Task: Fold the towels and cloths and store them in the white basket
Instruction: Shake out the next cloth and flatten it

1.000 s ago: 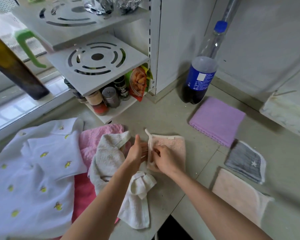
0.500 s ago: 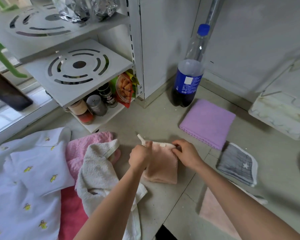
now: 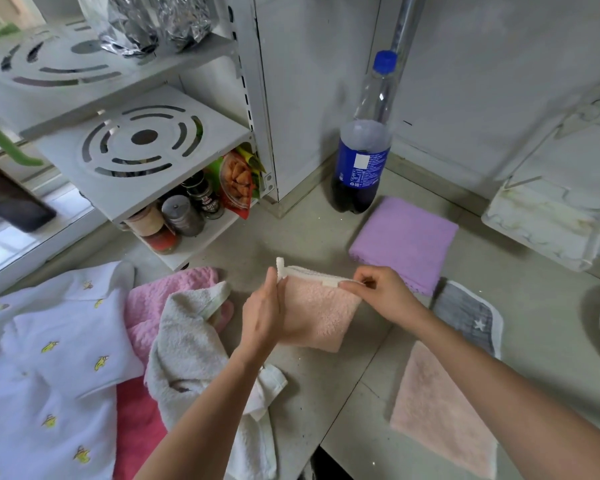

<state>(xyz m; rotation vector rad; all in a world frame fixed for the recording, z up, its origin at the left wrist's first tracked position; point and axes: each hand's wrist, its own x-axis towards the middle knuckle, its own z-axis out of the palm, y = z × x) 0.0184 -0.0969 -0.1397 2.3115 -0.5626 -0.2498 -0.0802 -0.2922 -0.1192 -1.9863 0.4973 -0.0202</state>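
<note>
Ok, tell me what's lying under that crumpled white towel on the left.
Under the white towel a pink towel shows at its far and left edges, with a darker pink cloth nearer the camera. How far either runs beneath, and whether anything else is there, is covered.

Grey counter (image 3: 302, 233) w/ cloths (image 3: 404, 242), shirt (image 3: 45, 358), bottle (image 3: 362, 161).

Peach cloth (image 3: 317, 315) folded, held up at its top edge, white loop tab at top left. Relative to it: purple cloth (image 3: 404, 242) folded flat up-right; grey star cloth (image 3: 468, 315) right; second peach cloth (image 3: 440, 410) lower right; crumpled white towel (image 3: 191, 355) left, over pink towel (image 3: 160, 299).
</note>
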